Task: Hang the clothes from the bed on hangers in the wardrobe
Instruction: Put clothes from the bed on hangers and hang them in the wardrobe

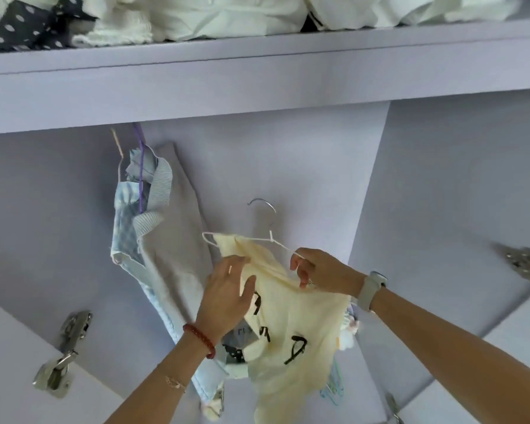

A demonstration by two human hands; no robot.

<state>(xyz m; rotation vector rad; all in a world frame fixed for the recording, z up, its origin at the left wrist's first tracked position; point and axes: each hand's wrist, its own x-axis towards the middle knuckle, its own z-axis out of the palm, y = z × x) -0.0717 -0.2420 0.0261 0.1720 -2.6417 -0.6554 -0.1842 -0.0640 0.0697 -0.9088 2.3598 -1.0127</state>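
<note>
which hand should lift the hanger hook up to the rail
Right. The right hand already grips the white hanger by its arm just below the hook; the left hand only rests on the cream shirt.

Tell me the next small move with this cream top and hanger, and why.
Probably lift the white hanger so its hook catches the rail. The cream top already drapes over it, the right hand grips its right arm, the left hand rests on the cloth, and the hook hangs free beside the hung clothes.
</note>
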